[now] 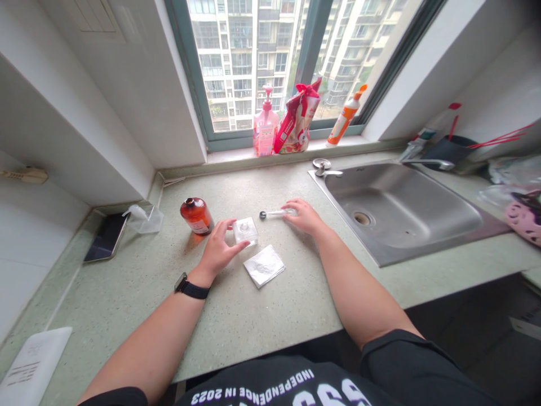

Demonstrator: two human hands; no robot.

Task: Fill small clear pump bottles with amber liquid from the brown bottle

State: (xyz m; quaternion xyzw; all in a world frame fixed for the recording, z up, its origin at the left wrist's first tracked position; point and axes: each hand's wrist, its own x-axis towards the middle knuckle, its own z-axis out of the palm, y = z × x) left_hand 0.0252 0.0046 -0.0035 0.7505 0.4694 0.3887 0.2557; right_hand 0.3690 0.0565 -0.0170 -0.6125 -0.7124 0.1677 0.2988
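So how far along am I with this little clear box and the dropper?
Done: the amber bottle stands uncapped. In hand: your left hand holds the clear box, and your right hand touches the dropper lying flat. Left: the white packet lies untouched.

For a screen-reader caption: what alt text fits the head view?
A person's left hand grips a small clear square container on a speckled counter, while the right hand touches a clear dropper. An amber bottle, white packet and steel sink lie nearby.
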